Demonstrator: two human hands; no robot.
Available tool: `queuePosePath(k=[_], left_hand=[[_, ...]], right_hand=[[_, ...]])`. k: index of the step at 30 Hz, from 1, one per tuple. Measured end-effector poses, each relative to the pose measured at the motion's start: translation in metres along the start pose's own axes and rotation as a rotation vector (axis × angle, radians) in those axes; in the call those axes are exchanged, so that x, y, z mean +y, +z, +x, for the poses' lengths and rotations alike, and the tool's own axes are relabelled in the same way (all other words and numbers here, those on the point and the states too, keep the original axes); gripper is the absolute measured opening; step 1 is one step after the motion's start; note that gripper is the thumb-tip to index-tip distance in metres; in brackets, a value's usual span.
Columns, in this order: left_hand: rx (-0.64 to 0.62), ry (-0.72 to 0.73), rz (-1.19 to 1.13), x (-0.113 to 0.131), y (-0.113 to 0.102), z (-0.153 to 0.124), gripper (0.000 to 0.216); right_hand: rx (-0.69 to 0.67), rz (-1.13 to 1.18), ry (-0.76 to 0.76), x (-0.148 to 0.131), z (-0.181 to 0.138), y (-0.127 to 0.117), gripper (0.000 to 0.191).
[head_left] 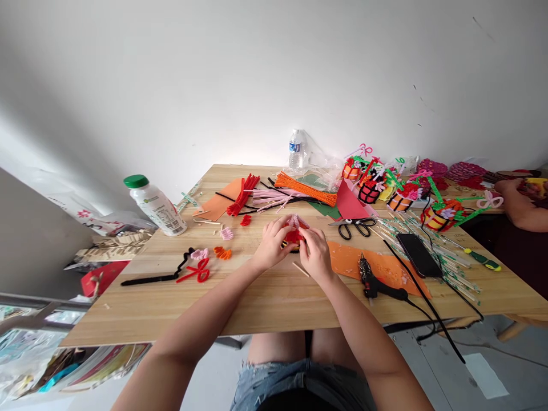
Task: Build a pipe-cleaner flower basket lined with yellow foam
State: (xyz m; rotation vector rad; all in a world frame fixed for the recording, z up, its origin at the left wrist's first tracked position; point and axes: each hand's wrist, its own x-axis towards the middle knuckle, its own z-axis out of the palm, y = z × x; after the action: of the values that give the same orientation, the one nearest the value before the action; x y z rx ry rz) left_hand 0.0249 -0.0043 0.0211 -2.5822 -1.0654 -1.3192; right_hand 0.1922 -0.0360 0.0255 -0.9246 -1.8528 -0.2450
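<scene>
At the middle of the table, both hands meet over a small pipe-cleaner basket with a yellow and black side. My left hand curls round its left side. My right hand is closed, its fingertips pinching at a red pipe-cleaner piece in the top of the basket; fingers partly hide both. A thin wooden stick lies just below the hands. To the left are a red pipe-cleaner bow, an orange coiled piece, a pink one and a bent black pipe cleaner.
Behind lie pipe-cleaner bundles, red and orange. On the right are scissors, a glue gun on orange felt, a phone, a screwdriver and several finished baskets. Bottles stand left and back. Another person's arm is far right.
</scene>
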Motion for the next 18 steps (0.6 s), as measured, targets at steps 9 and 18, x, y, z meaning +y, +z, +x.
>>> queuePosePath(k=[9,18], left_hand=[[-0.008,-0.007,0.000,-0.0014,0.0009,-0.0008,0.037],[0.005,0.042,0.015,-0.0017,0.0005,-0.0027,0.045]], right_hand=[[-0.009,0.006,0.025,0.0002,-0.0006,0.0003,0.037],[0.000,0.010,0.042,0.0002,-0.0003,-0.0015,0.038]])
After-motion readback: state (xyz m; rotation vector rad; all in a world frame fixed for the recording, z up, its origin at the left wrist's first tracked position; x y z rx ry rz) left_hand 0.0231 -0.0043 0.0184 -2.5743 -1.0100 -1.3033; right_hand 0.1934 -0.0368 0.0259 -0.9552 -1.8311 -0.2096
